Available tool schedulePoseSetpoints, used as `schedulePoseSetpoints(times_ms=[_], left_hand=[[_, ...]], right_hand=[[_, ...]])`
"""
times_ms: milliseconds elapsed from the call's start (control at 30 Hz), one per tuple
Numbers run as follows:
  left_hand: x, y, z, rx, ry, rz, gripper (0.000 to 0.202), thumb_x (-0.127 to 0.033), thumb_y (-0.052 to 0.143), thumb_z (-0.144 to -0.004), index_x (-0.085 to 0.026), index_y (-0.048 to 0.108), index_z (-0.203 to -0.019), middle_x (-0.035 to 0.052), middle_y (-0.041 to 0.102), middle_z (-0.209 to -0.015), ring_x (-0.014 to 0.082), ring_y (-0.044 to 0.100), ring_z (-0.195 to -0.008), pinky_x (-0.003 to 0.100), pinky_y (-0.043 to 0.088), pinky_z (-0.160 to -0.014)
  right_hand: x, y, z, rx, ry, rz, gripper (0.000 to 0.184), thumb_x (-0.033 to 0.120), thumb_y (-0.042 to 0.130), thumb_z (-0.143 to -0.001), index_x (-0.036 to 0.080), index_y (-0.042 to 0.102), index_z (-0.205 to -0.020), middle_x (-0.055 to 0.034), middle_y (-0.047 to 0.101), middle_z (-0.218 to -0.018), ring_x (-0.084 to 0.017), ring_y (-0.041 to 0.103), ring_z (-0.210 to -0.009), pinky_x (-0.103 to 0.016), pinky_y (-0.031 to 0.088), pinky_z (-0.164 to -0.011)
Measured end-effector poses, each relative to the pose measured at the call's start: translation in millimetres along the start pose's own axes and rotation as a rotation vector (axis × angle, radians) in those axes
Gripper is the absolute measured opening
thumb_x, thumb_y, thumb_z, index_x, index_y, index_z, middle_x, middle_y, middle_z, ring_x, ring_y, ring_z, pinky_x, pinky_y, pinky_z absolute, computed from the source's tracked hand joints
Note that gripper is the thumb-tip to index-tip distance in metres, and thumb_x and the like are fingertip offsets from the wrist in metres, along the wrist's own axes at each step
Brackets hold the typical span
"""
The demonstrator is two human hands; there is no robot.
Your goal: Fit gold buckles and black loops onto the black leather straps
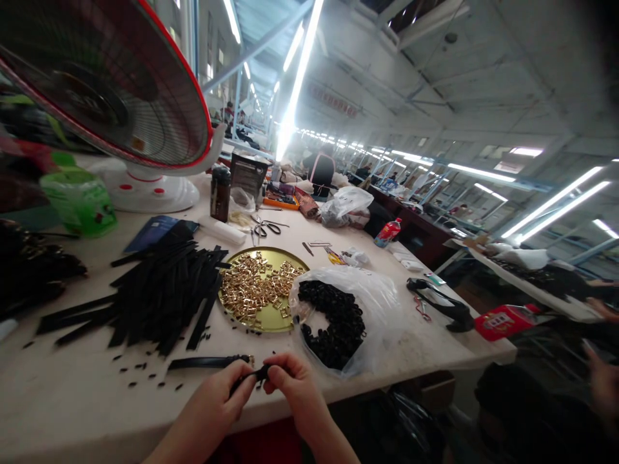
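My left hand (227,393) and my right hand (290,385) meet at the near edge of the white table (77,393). Both pinch the same thin black strap (252,376), fingers closed on it. Just beyond my left hand lies a finished black strap with a gold buckle (207,363). A heap of black straps (155,290) spreads to the left. A round gold tray (275,319) of several gold buckles sits behind my hands. To its right, an open clear plastic bag (377,309) holds small black loops (336,319).
A large fan (116,84) stands at the back left, with a green bottle (80,196) beside it. Scissors (265,227), a dark flask (220,192) and more bags lie further back. Black bits dot the tabletop. Another person's hand (602,380) shows at the right.
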State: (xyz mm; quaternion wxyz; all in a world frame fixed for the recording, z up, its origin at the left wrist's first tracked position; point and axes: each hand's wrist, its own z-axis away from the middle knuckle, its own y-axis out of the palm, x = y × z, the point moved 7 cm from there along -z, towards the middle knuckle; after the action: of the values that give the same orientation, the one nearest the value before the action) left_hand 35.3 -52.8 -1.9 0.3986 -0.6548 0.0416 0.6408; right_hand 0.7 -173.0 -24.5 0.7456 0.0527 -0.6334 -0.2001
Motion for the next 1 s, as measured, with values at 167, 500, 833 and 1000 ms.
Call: schedulePoseSetpoints(times_ms=[167, 500, 833, 1000], left_hand=[[4.3, 4.5, 3.1, -0.051, -0.012, 0.047, 0.031, -0.042, 0.037, -0.08, -0.019, 0.056, -0.072, -0.006, 0.047, -0.05, 0.0127, 0.046, -0.048, 0.022, 0.035, -0.05], [11.9, 2.0, 5.8, -0.05, 0.018, 0.149, 0.034, -0.029, 0.038, -0.078, -0.016, 0.042, -0.109, 0.0025, 0.063, -0.082, 0.0175, 0.058, -0.071, 0.026, 0.043, -0.068], [0.4, 4.8, 11.0, 0.114, 0.018, 0.243, 0.038, -0.032, 0.036, -0.079, -0.015, 0.038, -0.113, 0.0013, 0.064, -0.074, 0.0173, 0.058, -0.07, 0.026, 0.043, -0.065], [9.8, 11.1, 11.7, 0.164, -0.066, 0.235, 0.05, -0.04, 0.042, -0.076, -0.014, 0.034, -0.118, 0.0024, 0.067, -0.074, 0.0165, 0.059, -0.058, 0.024, 0.043, -0.054]], right_hand=[[-14.3, -0.3, 3.1, -0.104, -0.025, -0.133, 0.027, 0.039, 0.071, -0.065, 0.014, 0.06, -0.069, 0.003, 0.053, -0.057, -0.007, 0.044, -0.052, -0.021, 0.035, -0.055], [-11.0, 18.0, 3.7, -0.072, -0.028, 0.001, 0.026, 0.037, 0.07, -0.064, 0.015, 0.061, -0.074, 0.0017, 0.055, -0.064, -0.009, 0.044, -0.056, -0.023, 0.036, -0.057], [-14.3, 29.8, 12.9, 0.146, 0.065, -0.215, 0.038, 0.053, 0.053, -0.075, 0.016, 0.057, -0.071, -0.0003, 0.054, -0.059, -0.012, 0.049, -0.052, -0.026, 0.037, -0.055], [-28.7, 31.3, 20.7, 0.206, 0.26, -0.31, 0.03, 0.039, 0.071, -0.065, 0.016, 0.059, -0.082, 0.0002, 0.057, -0.069, -0.009, 0.05, -0.056, -0.021, 0.036, -0.054]])
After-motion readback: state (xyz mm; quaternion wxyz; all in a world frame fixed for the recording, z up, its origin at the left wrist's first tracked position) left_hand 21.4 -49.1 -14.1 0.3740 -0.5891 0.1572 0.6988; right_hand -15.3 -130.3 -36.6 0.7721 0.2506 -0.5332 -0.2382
